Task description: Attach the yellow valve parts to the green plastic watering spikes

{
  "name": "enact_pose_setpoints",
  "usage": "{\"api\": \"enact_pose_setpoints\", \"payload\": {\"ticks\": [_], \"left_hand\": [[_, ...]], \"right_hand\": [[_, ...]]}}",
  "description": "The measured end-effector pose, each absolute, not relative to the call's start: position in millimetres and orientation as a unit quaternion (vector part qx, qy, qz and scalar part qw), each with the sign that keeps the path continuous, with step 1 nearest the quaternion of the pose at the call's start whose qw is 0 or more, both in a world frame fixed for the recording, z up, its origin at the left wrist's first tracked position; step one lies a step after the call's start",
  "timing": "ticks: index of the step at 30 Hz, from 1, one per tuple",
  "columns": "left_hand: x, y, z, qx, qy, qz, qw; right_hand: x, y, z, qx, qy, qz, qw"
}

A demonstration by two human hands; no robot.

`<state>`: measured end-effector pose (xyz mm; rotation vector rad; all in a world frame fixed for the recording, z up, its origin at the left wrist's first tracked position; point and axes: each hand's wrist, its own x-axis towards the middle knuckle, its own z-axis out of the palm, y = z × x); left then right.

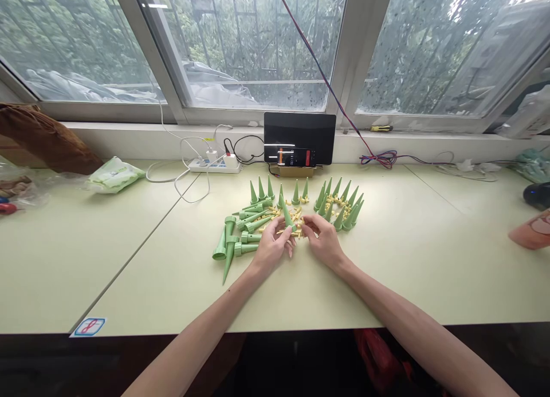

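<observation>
My left hand grips a green plastic watering spike, its point tilted up and away from me. Just to the right, my right hand is closed in a pinch, with a small yellow plastic piece at its fingertips. Many more yellow pieces lie scattered behind both hands. To the left, several green spikes lie on their sides in a loose pile. Other green spikes stand point up in a cluster at the right, with yellow pieces among them. A few upright spikes form a row at the back.
A tablet leans at the windowsill, a phone in front of it. A power strip with looping cables sits to its left. A wipes packet lies at left; bundled wires lie at back right.
</observation>
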<state>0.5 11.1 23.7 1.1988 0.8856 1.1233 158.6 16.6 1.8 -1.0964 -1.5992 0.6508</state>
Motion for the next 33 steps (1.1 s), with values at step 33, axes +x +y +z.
{"api": "enact_pose_setpoints", "payload": {"ticks": [33], "left_hand": [[-0.9,14.2,18.3,0.486,0.342,0.457,0.662]], "right_hand": [[154.5,7.6,10.1,-0.431,-0.655,0.326,0.529]]}}
